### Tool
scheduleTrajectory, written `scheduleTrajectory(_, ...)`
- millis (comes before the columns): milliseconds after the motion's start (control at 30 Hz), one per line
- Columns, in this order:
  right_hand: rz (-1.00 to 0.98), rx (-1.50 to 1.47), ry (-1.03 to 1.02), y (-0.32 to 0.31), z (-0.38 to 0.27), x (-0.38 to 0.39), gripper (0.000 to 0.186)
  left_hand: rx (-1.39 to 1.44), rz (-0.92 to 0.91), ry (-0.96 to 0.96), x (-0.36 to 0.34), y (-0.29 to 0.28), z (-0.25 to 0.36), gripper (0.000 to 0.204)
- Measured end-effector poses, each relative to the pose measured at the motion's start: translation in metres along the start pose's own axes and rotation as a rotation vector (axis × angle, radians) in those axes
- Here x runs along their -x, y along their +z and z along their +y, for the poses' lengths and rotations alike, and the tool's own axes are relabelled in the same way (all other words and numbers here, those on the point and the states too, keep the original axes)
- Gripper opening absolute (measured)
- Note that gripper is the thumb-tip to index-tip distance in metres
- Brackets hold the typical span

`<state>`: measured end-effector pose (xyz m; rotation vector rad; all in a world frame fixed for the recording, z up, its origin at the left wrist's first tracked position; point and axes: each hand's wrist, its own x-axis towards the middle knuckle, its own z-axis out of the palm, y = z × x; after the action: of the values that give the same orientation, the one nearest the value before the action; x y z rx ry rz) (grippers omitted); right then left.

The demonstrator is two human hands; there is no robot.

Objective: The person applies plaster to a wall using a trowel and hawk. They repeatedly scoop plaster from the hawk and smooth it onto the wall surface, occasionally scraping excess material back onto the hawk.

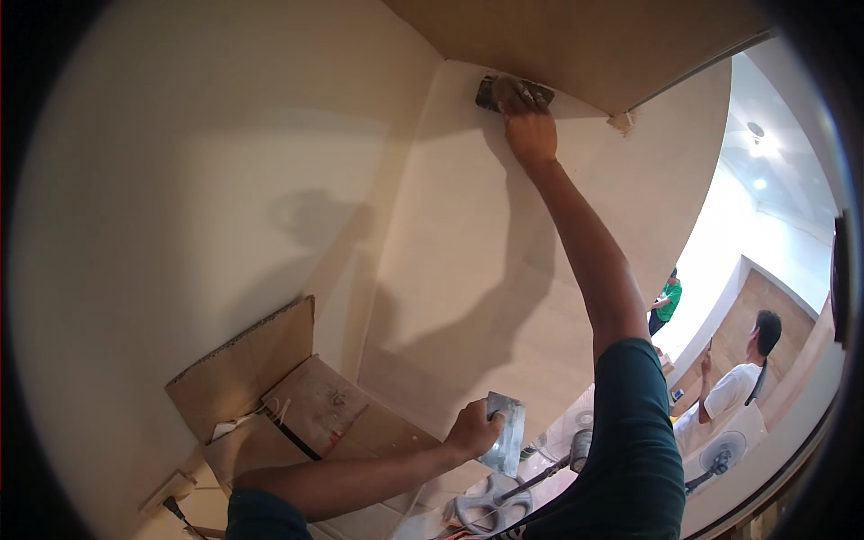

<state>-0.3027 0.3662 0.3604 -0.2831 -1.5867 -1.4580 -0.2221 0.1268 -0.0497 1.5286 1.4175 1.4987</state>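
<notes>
- Your right hand [526, 106]: reached high, arm stretched up; fingers closed over the back of a dark flat tool [487, 94], gripping it.
- Dark flat tool: against the pale wall [450, 207], near the top corner, just below the brown overhead panel [576, 40]; its long side runs roughly level, tilting down a little to the right.
- Your left hand [475, 429]: low, forearm coming across from the lower left; fingers wrapped round the grip of a metal trowel [509, 438].
- Metal trowel: broad grey blade stood on end, leaning slightly, well below the other tool — cannot tell whether it touches anything behind it.
- Rough patch [622, 122]: on the wall at the panel's lower corner, right of your raised hand.
- Your arms' shadow [477, 333]: thrown across the wall, running up to the dark tool.
- Opened cardboard box [247, 346]: lower left, flap up, beyond your left forearm.
- White spoked piece [468, 511]: below the trowel, beside a dark rod [538, 477] — kind unclear.
- Far right, well apart from you: a person in a green shirt [670, 295]; nearer, a person in a white shirt [736, 389], one hand raised; a fan [723, 453] below.
</notes>
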Motion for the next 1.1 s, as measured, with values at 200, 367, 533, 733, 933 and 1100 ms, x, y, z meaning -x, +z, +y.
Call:
scheduleTrajectory(200,0.114,-0.022,-0.04,0.01,0.001,-0.005,0.041,0.017,0.023,-0.025,-0.002,0.002,-0.009,0.027)
scheduleTrajectory(367,0.119,-0.123,-0.041,0.014,0.009,-0.008,0.042,0.01,0.0,-0.003,0.001,0.003,0.004,0.025)
scheduleTrajectory(533,-0.2,-0.205,0.039,-0.024,-0.021,-0.004,0.044,0.04,-0.008,0.03,0.004,-0.003,-0.001,0.024)
scheduleTrajectory(733,-0.047,-0.137,-0.085,-0.027,-0.006,0.007,0.048,-0.005,0.03,0.068,0.001,0.002,-0.001,0.024)
scheduleTrajectory(933,0.012,-0.079,-0.054,0.002,-0.007,-0.009,0.042,0.025,-0.008,-0.005,-0.001,0.0,0.004,0.026)
scheduleTrajectory(1100,-0.016,-0.039,-0.006,0.024,-0.003,-0.013,0.038,0.049,0.007,-0.014,0.0,0.002,0.005,0.027)
